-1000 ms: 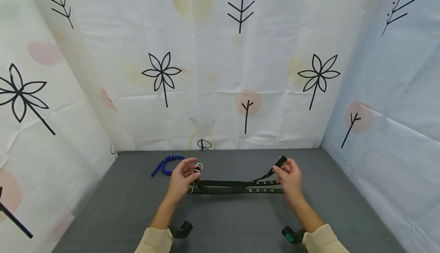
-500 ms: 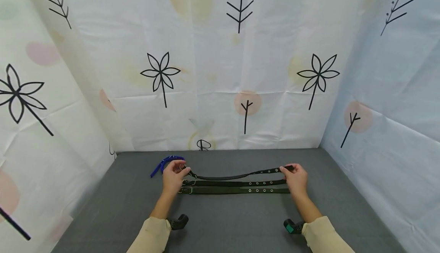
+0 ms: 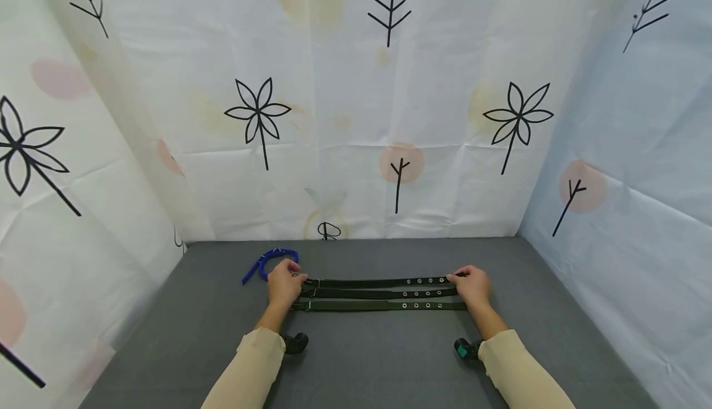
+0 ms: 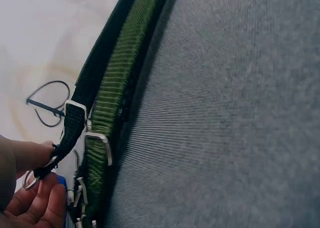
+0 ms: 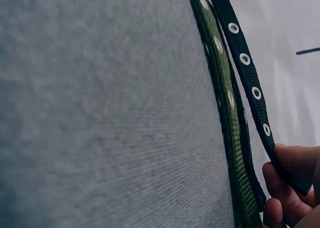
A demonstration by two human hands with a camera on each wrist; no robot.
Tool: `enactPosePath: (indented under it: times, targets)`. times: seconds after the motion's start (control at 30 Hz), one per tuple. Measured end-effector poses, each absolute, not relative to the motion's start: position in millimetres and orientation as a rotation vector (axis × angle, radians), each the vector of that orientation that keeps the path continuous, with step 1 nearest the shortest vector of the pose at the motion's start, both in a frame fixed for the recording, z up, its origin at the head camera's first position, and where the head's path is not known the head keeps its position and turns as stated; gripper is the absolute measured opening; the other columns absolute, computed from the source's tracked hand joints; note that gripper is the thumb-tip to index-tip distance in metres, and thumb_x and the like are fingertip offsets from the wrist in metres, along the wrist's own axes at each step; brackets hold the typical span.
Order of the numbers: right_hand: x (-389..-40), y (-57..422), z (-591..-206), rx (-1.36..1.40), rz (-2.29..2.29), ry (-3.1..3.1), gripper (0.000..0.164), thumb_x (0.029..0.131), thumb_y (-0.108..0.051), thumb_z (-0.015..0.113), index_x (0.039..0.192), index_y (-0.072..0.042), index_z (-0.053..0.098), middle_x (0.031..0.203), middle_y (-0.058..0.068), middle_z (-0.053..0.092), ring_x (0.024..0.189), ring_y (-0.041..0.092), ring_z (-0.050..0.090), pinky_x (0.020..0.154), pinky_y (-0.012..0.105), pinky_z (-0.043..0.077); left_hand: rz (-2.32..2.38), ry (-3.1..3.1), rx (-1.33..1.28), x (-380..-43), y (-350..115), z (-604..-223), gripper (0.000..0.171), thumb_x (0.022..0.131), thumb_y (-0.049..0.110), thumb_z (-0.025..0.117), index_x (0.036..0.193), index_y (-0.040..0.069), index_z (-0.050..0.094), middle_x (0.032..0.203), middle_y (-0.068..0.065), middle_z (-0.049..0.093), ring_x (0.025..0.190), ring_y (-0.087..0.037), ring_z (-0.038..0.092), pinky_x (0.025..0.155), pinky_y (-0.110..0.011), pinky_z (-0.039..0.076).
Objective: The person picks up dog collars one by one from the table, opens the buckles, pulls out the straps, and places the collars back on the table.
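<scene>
Head view, lower centre: the farthest black webbing collar (image 3: 367,283) runs left to right between left hand (image 3: 285,286) and right hand (image 3: 473,286), parallel to a black collar (image 3: 361,295) and green collar (image 3: 356,306). Left wrist view, lower left — fingers (image 4: 42,200) pinch its ring end. Right wrist view, lower right — fingers (image 5: 300,160) pinch its tip.

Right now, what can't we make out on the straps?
Blue strap: head view, part of its loop is behind the left hand; left wrist view, only a sliver shows.
Green strap, its tip: head view, behind the right hand; right wrist view, cut off by the bottom edge.
Far black strap, left wrist view: its eyelets are cut off by the top edge.
</scene>
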State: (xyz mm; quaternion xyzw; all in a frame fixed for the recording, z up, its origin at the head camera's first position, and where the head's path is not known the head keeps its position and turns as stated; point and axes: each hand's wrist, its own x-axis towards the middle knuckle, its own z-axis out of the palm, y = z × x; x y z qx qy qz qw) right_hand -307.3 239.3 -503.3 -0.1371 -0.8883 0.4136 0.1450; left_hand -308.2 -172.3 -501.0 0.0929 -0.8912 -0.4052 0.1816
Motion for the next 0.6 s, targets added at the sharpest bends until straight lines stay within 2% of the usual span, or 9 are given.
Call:
enactPosePath:
  times: [0.3,0.6]
  targets:
    - [-313.0,242.3,-503.1,-0.363,1.000,-2.755,0.020,0.084,-0.019,0.076,0.080,-0.002,0.068,0.075,0.008,0.065,0.069,0.029,0.057,0.065,0.043,0.043,-1.034,-2.582,0.357,-315.9,-170.8,-503.0,0.023,0.076,0.007,0.080,0.074,0.008,0.058,0.075,-0.008,0.060,0.077,-0.033,0.059,0.076,-0.049,0.044]
    - [-311.8,246.7,-504.7,-0.350,0.938,-2.801,0.021,0.086,-0.021,0.074,0.089,-0.001,0.069,0.085,0.012,0.067,0.079,0.033,0.059,0.073,0.049,0.044,-1.028,-2.648,0.442,-313.1,-173.6,-506.9,0.020,0.081,0.018,0.079,0.078,0.011,0.060,0.069,-0.003,0.061,0.071,-0.027,0.058,0.071,-0.046,0.043]
